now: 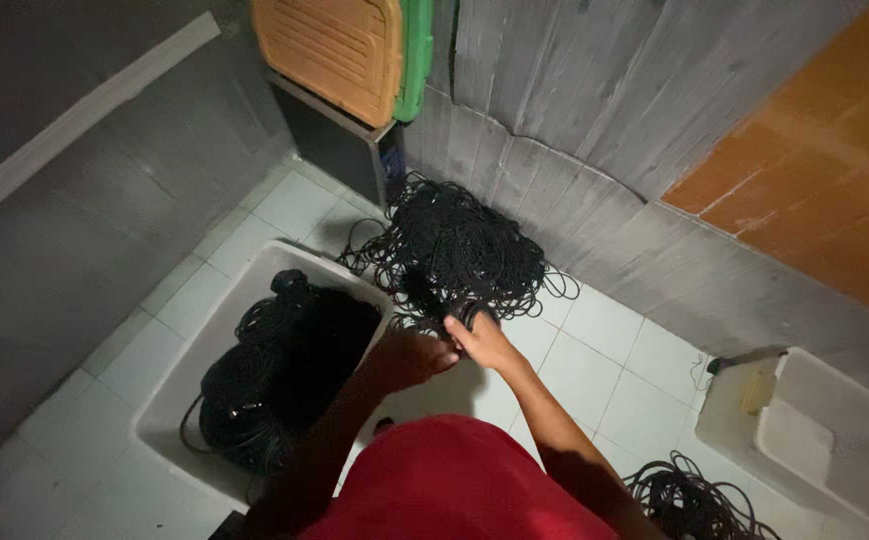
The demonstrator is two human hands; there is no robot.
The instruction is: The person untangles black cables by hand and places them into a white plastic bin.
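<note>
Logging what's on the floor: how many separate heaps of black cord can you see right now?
3. One loose pile against the wall, which both hands reach into; one heap inside the white tub; one bundle at the bottom right, cut off by the frame's edge. More may lie unseen.

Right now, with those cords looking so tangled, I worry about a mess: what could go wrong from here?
1. Both hands, left and right, grip strands at the edge of the loose pile; pulling may tighten knots or drag the whole heap.
2. Loops spread over the floor near the person; a foot could catch.
3. The tub already holds bundles; more may spill over.
</note>
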